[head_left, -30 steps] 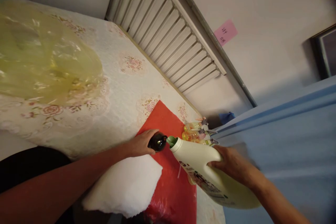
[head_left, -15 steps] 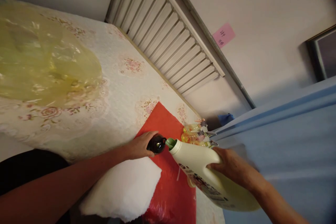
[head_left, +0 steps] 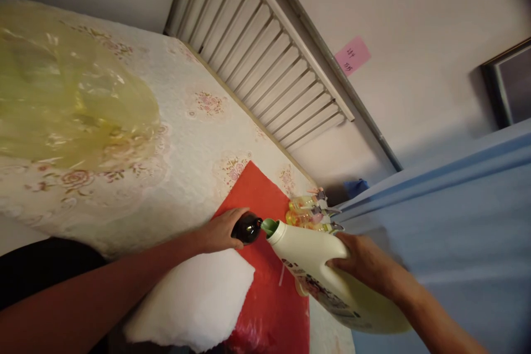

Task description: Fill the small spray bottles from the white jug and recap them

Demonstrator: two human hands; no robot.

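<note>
My left hand (head_left: 226, 230) is wrapped round a small dark bottle (head_left: 248, 228) above a red sheet (head_left: 265, 196). With my right hand (head_left: 365, 263) I grip a large pale-green jug (head_left: 315, 249) by its handle, tilted so that its green spout (head_left: 270, 227) meets the mouth of the dark bottle. Whether liquid is passing between them I cannot tell. Below my left wrist lies a piece of white fluffy padding (head_left: 194, 298), partly over the red sheet. The jug hides part of the sheet's right side.
Several small pump bottles with yellowish liquid (head_left: 305, 215) stand beyond the jug. A yellow-green plastic bag (head_left: 78, 94) lies on the floral tablecloth (head_left: 182, 155) at left. A white radiator (head_left: 265, 61) lines the far edge; a blue curtain (head_left: 464, 232) hangs at right.
</note>
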